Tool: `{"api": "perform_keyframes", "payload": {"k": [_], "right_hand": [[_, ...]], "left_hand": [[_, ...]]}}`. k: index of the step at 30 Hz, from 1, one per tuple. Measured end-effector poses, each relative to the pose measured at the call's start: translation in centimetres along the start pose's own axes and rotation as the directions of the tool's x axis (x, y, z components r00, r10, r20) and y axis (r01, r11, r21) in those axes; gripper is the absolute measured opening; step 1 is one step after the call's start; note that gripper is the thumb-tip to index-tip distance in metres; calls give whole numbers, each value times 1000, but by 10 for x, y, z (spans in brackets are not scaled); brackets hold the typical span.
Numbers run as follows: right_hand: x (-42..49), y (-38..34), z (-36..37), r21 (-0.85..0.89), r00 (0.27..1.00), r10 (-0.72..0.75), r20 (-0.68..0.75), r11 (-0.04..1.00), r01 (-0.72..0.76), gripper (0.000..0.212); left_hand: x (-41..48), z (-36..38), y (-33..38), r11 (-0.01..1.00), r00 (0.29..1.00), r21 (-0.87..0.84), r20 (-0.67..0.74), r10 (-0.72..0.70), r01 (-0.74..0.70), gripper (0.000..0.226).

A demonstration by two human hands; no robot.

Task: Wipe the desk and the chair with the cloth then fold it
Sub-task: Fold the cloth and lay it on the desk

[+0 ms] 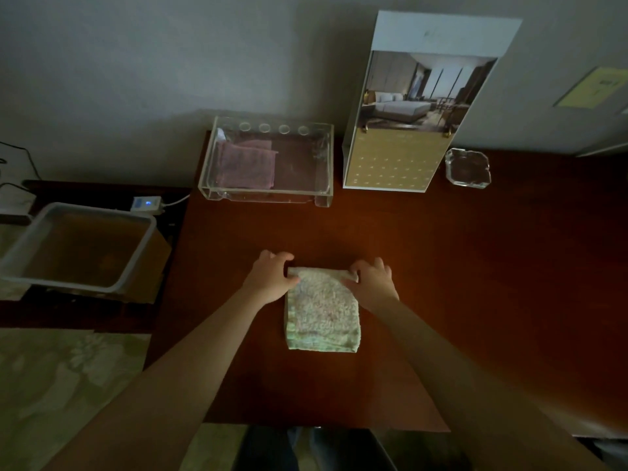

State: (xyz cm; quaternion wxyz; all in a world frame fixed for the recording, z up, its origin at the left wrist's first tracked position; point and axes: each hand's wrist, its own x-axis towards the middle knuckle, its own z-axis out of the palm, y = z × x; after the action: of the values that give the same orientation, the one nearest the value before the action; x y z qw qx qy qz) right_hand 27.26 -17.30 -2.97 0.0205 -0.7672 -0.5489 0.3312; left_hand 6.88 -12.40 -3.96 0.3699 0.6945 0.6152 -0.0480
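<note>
Far left, on a lower dark stand: white plastic tub [80, 248], open top, nothing visible inside but its brownish floor. Just behind it, small white adapter [146, 203] w/ blue light, cable attached. Back of desk [475, 283], against wall: clear acrylic tray [266, 163] holding folded pinkish cloths [246, 166] in its left half; right half bare. Centre, near front edge: left hand [272, 280] pinching far-left corner of pale green-white cloth [323, 311], thumb & fingers closed on the fabric. Cloth lying flat on desk, folded to a narrow rectangle, far edge lifted slightly. Right hand [372, 280] gripping far-right corner same way, fingers curled over the edge. Back right: upright calendar [404, 130] w/ bedroom photo, then glass ashtray [468, 168] just beside it; contents can't be told.
</note>
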Motion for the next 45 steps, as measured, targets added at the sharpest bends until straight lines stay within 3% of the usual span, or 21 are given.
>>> {"api": "perform_keyframes", "payload": {"k": [3, 6, 8, 10, 11, 12, 13, 15, 16, 18, 24, 29, 31, 34, 38, 40, 43, 45], "right_hand": [[16, 1, -5, -38, 998, -28, 64, 999, 31, 28], [27, 1, -7, 85, 994, -64, 90, 995, 56, 15], [29, 0, -5, 166, 997, -25, 73, 986, 12, 11], [32, -1, -3, 181, 1000, 12, 26, 983, -17, 9], [33, -2, -2, 187, 1000, 31, 0, 982, -30, 9], [34, -3, -2, 198, 999, 46, -29, 979, -39, 10], [35, -4, -1, 208, 996, 62, -56, 977, -49, 11], [40, -3, 0, 227, 989, 97, -112, 971, -69, 12], [41, -3, 0, 236, 984, 115, -138, 968, -80, 13], [45, -1, -2, 253, 971, 147, -190, 963, -97, 16], [53, -9, -8, 209, 936, 140, -322, 975, -74, 22], [64, -45, -17, 440, 953, 145, -268, 898, -13, 18], [67, -56, -20, 449, 970, 115, -212, 893, -8, 18], [65, -56, -16, 327, 993, 65, -101, 944, -28, 20], [56, -40, -9, 13, 998, 64, -8, 998, -64, 28], [50, -35, -8, -82, 997, 72, 20, 994, -70, 33], [45, -29, -10, -124, 997, 71, 15, 990, -69, 39], [42, -22, -10, -116, 995, 94, 44, 989, -89, 46]], "left_hand": [[13, -4, 1, 998, 999, 67, 43, -1, -2, 31], [21, -4, -1, 999, 999, 48, 44, -17, 15, 27], [25, -1, -2, 999, 999, -22, 13, -48, 48, 25], [31, -2, -2, 968, 988, -217, -62, -138, 122, 20], [33, -5, 1, 903, 971, -392, -81, -225, 177, 22], [36, -11, 4, 773, 946, -594, -59, -319, 224, 26], [39, -19, 6, 581, 921, -775, 3, -389, 248, 32], [50, -38, 11, 194, 893, -950, 143, -426, 244, 37], [55, -48, 12, 62, 889, -972, 181, -421, 227, 38], [65, -65, 11, -79, 897, -979, 205, -393, 189, 38], [82, -81, 4, -290, 919, -952, 195, -341, 95, 54], [79, -80, 5, -337, 930, -940, 174, -324, 59, 48], [75, -80, 5, -326, 920, -943, 187, -343, 70, 43], [67, -75, -1, -295, 905, -951, 202, -375, 90, 29], [61, -63, -13, -284, 889, -947, 256, -379, 152, 12], [54, -58, -15, -272, 887, -945, 278, -368, 183, 20], [43, -51, -19, -270, 882, -945, 280, -379, 184, 15], [32, -48, -19, -260, 878, -950, 268, -397, 172, 29]]}}
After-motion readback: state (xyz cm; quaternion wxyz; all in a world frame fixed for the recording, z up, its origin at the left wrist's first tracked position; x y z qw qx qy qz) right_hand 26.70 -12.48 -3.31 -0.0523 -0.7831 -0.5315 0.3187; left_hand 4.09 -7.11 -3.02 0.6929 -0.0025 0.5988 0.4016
